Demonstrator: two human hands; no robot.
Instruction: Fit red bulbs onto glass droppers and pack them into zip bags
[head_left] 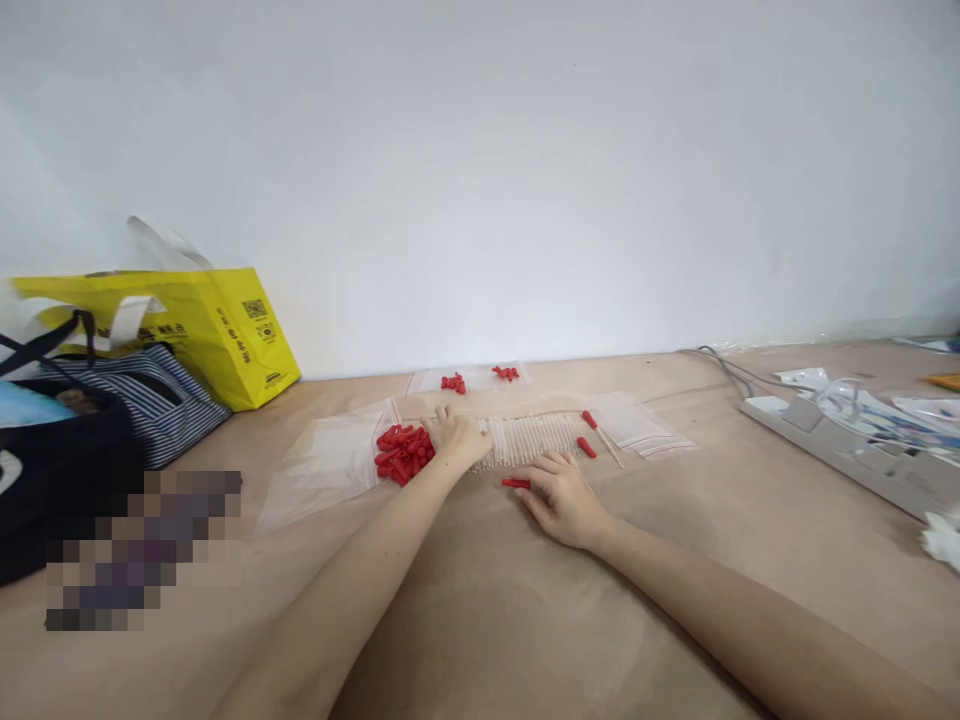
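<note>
A heap of red rubber bulbs [403, 453] lies on a clear plastic bag left of centre. My left hand [454, 438] reaches over the heap's right edge with its fingers spread; I see nothing held in it. Beside it, thin clear tubes [529, 440], like glass droppers, lie side by side in a row. My right hand [564, 502] rests at the row's near side, its thumb and fingertips closed around one end of a red rubber bulb [515, 483]. To the right, a tube with a red bulb on its end [604, 440] lies near another bulb [586, 447].
Small red pieces [454, 383] lie on a plastic bag at the back. Another clear bag [649, 425] is right of the tubes. A yellow bag [247, 340] and a dark bag [90, 470] stand left. A white power strip [847, 450] with cables lies right.
</note>
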